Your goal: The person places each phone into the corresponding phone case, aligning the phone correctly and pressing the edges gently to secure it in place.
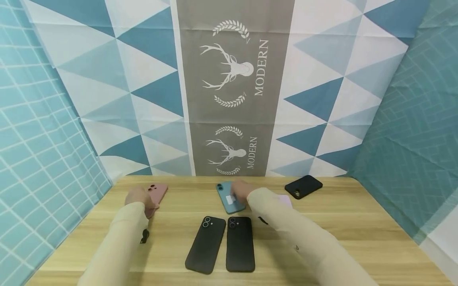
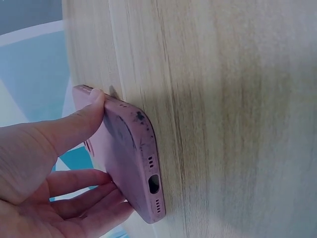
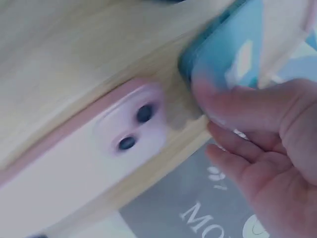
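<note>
Pink case (image 1: 159, 191), left of centre in the head view, is pinched by its edges in the left hand (image 1: 137, 197); mid-frame, the right hand (image 1: 241, 190) touches the blue phone (image 1: 224, 194), blur hiding any grip. A loose pinch could drop the case, and the low right sleeve (image 1: 304, 236) could drag the pale phone (image 1: 286, 200) beside it. Whether the case holds a phone, I cannot tell.

Pale cream, long fabric sleeve of the left arm (image 1: 116, 242): plain, tubular, ending at the wrist. A small black strip (image 1: 144, 236) projects from its inner edge below the cuff; its nature is too small to tell. Pale cream, long fabric sleeve of the right arm (image 1: 297, 228): matching in colour, lightly creased, with a thin black sliver (image 1: 263, 220) beside the forearm and a tiny dark mark (image 1: 296, 248) nearer the elbow.
</note>
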A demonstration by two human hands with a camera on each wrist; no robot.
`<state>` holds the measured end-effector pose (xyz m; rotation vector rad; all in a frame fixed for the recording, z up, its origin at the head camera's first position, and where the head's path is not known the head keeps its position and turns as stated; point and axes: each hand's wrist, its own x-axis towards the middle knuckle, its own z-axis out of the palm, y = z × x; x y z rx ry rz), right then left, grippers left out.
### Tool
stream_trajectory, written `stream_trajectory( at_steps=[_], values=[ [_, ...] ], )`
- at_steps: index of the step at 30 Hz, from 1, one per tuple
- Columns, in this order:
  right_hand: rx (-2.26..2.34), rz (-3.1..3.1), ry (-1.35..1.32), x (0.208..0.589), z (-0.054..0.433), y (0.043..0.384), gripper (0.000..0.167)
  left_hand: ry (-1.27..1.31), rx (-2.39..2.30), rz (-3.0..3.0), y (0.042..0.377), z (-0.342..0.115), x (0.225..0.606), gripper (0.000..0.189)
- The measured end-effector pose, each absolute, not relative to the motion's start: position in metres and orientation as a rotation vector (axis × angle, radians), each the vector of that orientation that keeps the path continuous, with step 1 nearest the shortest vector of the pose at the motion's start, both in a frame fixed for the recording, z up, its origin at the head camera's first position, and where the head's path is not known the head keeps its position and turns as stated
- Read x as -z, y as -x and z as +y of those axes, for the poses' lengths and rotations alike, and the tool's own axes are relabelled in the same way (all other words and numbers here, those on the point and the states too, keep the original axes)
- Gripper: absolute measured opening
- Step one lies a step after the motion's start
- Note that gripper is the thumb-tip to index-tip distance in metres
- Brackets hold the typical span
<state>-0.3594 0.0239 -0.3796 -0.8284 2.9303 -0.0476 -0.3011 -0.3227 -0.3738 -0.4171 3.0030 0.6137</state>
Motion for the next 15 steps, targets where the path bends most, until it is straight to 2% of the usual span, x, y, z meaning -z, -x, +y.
stream_trajectory(
  at_steps=[2, 6, 7, 12, 15],
  values=[
    [0.114, 2.969, 0.807, 0.381, 0.027, 0.360, 0.041, 0.424, -0.612, 3.005, 0.300, -0.323, 0.373, 0.056],
    [0.366, 3.083, 0.682, 0.389, 0.030, 0.357, 0.005, 0.421, -0.600, 3.013, 0.301, -0.321, 0.372, 0.061],
    [0.423, 3.107, 0.636, 0.391, 0.029, 0.356, 0.006, 0.422, -0.601, 3.014, 0.301, -0.321, 0.373, 0.062],
    [0.503, 3.155, 0.374, 0.394, 0.019, 0.347, 0.046, 0.442, -0.613, 3.022, 0.301, -0.322, 0.377, 0.061],
    [0.440, 3.141, 0.264, 0.389, 0.011, 0.342, 0.061, 0.448, -0.630, 3.045, 0.299, -0.325, 0.378, 0.061]
  ],
)
